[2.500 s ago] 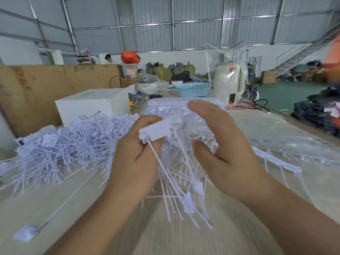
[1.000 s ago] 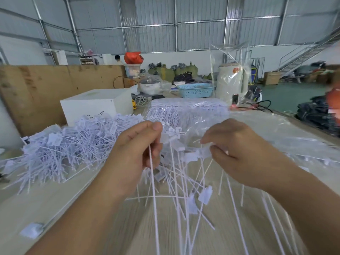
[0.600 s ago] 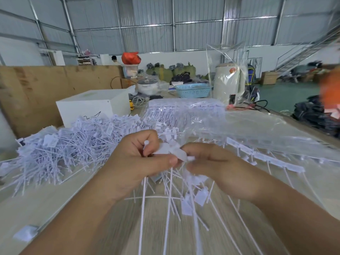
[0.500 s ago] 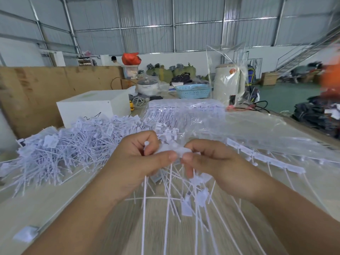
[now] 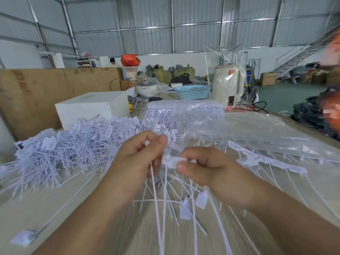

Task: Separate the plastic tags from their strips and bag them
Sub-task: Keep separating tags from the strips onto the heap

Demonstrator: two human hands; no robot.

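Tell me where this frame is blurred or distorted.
Head view: motion blur smears the orange shape at the right edge and the table in the foreground; wide-angle bending curves the wall beams; both hands, left hand and right hand, stay fairly sharp.

Big shed with corrugated metal walls (image 5: 147,24) on steel framing. Green floor (image 5: 287,96) at right, metal stair (image 5: 301,52) beyond. Long pale wooden table (image 5: 55,203) in front, plywood board (image 5: 46,89) at its left. Farther back: white box (image 5: 88,109), blue basket (image 5: 192,92), pot (image 5: 147,88), kettle (image 5: 228,85), green sacks (image 5: 171,72). Soft, even light.
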